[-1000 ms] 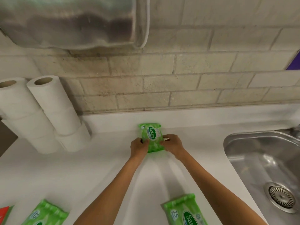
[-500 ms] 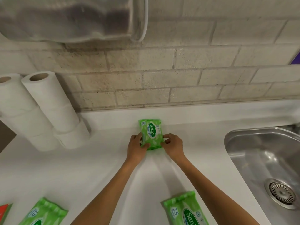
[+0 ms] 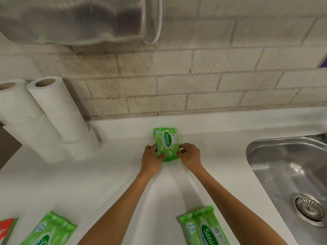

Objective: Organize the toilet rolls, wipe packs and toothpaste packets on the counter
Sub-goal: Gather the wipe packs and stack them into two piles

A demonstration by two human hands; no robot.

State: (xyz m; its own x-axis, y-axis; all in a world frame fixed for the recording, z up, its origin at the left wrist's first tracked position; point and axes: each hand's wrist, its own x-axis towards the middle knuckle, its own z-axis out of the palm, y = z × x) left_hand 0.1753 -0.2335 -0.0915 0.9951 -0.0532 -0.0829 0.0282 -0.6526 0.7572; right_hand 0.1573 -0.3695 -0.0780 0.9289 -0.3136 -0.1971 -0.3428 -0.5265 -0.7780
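A green wipe pack [image 3: 166, 143] lies at the back of the white counter [image 3: 109, 174], close to the wall ledge. My left hand [image 3: 152, 159] grips its left edge and my right hand [image 3: 189, 155] grips its right edge. Two more green wipe packs lie near the front: one [image 3: 203, 227] by my right forearm, one [image 3: 47, 228] at the lower left. A red toothpaste packet [image 3: 7, 228] shows at the bottom left corner. Two stacks of white toilet rolls [image 3: 53, 117] stand at the back left.
A steel sink [image 3: 292, 174] with a drain is set into the counter on the right. A brick-pattern tiled wall [image 3: 177, 76] runs behind. A grey metal unit [image 3: 79, 18] hangs on the wall above the rolls.
Both hands have slid the held wipe pack a little farther back toward the wall. The other packs and rolls stay where they were.
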